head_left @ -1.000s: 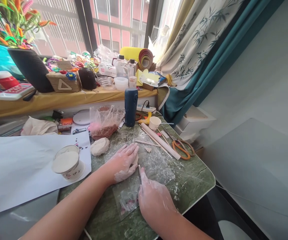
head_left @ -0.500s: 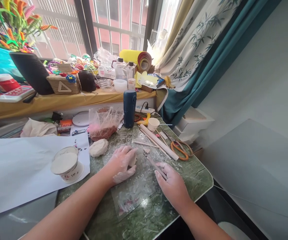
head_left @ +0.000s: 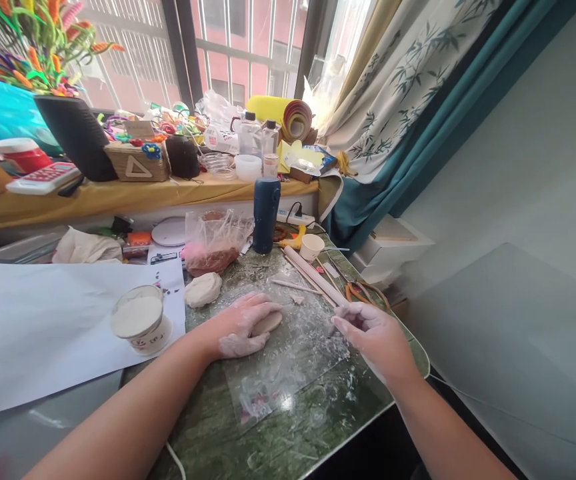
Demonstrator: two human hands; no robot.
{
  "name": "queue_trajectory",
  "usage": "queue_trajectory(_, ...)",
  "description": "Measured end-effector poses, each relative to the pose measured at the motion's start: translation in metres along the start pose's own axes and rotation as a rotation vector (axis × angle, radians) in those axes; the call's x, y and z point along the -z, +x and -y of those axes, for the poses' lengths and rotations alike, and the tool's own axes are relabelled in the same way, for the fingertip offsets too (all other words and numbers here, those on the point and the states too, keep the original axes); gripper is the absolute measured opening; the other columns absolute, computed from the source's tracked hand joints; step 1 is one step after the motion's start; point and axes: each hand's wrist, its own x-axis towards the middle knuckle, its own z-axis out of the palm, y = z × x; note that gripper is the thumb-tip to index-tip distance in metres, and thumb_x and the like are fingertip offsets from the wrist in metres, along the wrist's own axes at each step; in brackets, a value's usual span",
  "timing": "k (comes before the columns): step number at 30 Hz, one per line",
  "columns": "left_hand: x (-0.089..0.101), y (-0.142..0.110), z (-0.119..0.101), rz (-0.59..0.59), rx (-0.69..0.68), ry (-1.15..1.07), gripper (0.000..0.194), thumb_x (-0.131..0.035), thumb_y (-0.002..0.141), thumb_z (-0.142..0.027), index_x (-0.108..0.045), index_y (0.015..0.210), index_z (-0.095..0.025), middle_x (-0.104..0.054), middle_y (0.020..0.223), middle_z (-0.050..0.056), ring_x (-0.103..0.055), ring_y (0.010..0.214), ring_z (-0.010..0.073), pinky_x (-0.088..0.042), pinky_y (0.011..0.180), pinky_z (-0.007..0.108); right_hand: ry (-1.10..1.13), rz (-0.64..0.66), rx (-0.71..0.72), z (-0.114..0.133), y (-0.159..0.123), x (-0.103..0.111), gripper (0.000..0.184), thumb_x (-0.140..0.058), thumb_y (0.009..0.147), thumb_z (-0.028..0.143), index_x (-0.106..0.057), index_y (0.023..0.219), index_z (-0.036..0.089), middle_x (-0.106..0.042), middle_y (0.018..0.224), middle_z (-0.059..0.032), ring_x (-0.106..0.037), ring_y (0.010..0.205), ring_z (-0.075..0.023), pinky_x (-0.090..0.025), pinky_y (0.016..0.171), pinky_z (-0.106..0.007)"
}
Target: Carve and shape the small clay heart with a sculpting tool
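Observation:
My left hand [head_left: 238,328] lies on the floury plastic sheet [head_left: 288,363] with its fingers curled over a flat piece of dough [head_left: 269,323]. My right hand [head_left: 374,335] hovers to its right, by the near end of the wooden rolling pin [head_left: 313,275]. Its floured fingers are drawn together and point left; what they hold, if anything, I cannot make out. A second lump of dough [head_left: 203,289] sits behind my left hand. A paper cup of flour [head_left: 141,323] stands on the white paper [head_left: 43,327] at the left.
On the green marbled table [head_left: 318,427] are a plastic bag of pink and brown stuff [head_left: 213,243], a dark blue bottle [head_left: 266,213], a small cup [head_left: 311,247], thin sticks and orange scissors [head_left: 368,293]. A cluttered shelf [head_left: 118,193] runs behind. The table's rounded corner is just right of my right hand.
My right hand moved from the sheet's near side up and right to the rolling pin's end; the thin tool it held no longer shows. My left hand stayed on the dough.

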Motion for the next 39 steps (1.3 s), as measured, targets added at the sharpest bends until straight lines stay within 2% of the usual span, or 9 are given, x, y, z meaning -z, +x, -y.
queue_trajectory(7,-0.003,-0.001,0.002,-0.025,-0.030,0.020,0.057,-0.063,0.082,-0.018,-0.054,0.137,-0.026,-0.063,0.127,0.007,-0.059,0.119,0.0280,-0.048,0.108,0.044,-0.171,0.022,0.252,-0.006,0.004,-0.014,0.015,-0.069,0.088,0.035,-0.066,0.083,0.021,-0.064,0.088,-0.0045,-0.057,0.071,-0.0180,-0.051,0.070,-0.032)
queue_trajectory(9,-0.002,-0.002,0.005,-0.018,-0.039,-0.001,0.062,-0.067,0.080,-0.022,-0.052,0.141,-0.025,-0.062,0.135,0.008,-0.058,0.125,0.0286,-0.046,0.112,0.044,-0.087,0.028,0.229,-0.009,0.003,-0.017,0.016,-0.066,0.092,0.037,-0.064,0.086,0.022,-0.065,0.089,-0.0046,-0.061,0.074,-0.0191,-0.053,0.072,-0.034)
queue_trajectory(11,-0.001,-0.003,0.009,-0.015,-0.046,-0.008,0.072,-0.069,0.078,-0.025,-0.049,0.147,-0.024,-0.056,0.147,0.010,-0.052,0.136,0.0303,-0.041,0.118,0.045,0.138,0.058,0.158,-0.009,0.000,-0.024,0.018,-0.061,0.097,0.041,-0.064,0.098,0.023,-0.068,0.100,-0.0068,-0.067,0.082,-0.0213,-0.057,0.076,-0.036)
queue_trajectory(13,-0.002,-0.003,0.014,-0.011,-0.044,0.013,0.076,-0.068,0.077,-0.025,-0.047,0.150,-0.022,-0.050,0.157,0.010,-0.045,0.145,0.0318,-0.036,0.123,0.048,0.334,0.156,0.097,-0.008,-0.003,-0.038,0.021,-0.064,0.096,0.043,-0.063,0.101,0.023,-0.068,0.105,-0.0074,-0.071,0.085,-0.0220,-0.060,0.078,-0.039)
queue_trajectory(16,-0.004,-0.002,0.019,0.029,-0.054,0.053,0.075,-0.064,0.079,-0.024,-0.049,0.152,-0.022,-0.046,0.161,0.009,-0.040,0.150,0.0324,-0.032,0.125,0.050,0.418,0.306,0.034,-0.005,-0.003,-0.062,0.022,-0.075,0.088,0.040,-0.064,0.093,0.023,-0.069,0.104,-0.0053,-0.072,0.083,-0.0198,-0.061,0.083,-0.039)
queue_trajectory(19,-0.004,-0.002,0.020,0.070,-0.064,0.074,0.080,-0.063,0.078,-0.024,-0.045,0.156,-0.021,-0.041,0.164,0.009,-0.036,0.152,0.0326,-0.029,0.127,0.049,0.427,0.356,-0.006,-0.005,0.002,-0.077,0.025,-0.079,0.085,0.042,-0.066,0.093,0.022,-0.070,0.095,-0.0033,-0.072,0.080,-0.0180,-0.061,0.081,-0.037)
queue_trajectory(22,-0.003,-0.002,0.019,0.096,-0.052,0.092,0.084,-0.064,0.080,-0.027,-0.038,0.159,-0.020,-0.036,0.166,0.009,-0.032,0.154,0.0340,-0.026,0.128,0.051,0.453,0.357,-0.017,-0.007,0.009,-0.081,0.029,-0.081,0.082,0.046,-0.067,0.091,0.022,-0.072,0.089,-0.0027,-0.072,0.076,-0.0172,-0.062,0.079,-0.036)
queue_trajectory(28,-0.008,-0.002,0.020,0.092,-0.020,0.135,0.054,-0.040,0.106,-0.035,-0.037,0.160,-0.028,-0.033,0.168,0.002,-0.029,0.156,0.0283,-0.024,0.128,0.047,0.456,0.325,-0.026,-0.008,0.015,-0.081,0.033,-0.079,0.085,0.051,-0.068,0.089,0.020,-0.073,0.085,-0.0042,-0.074,0.073,-0.0179,-0.063,0.075,-0.036)
queue_trajectory(39,-0.015,-0.002,0.024,0.118,-0.024,0.209,0.052,-0.035,0.109,-0.040,-0.034,0.160,-0.029,-0.029,0.170,0.003,-0.026,0.157,0.0280,-0.023,0.128,0.046,0.392,0.242,-0.013,-0.015,0.016,-0.082,0.032,-0.073,0.090,0.051,-0.067,0.093,0.020,-0.073,0.086,-0.0045,-0.075,0.075,-0.0190,-0.063,0.076,-0.035)
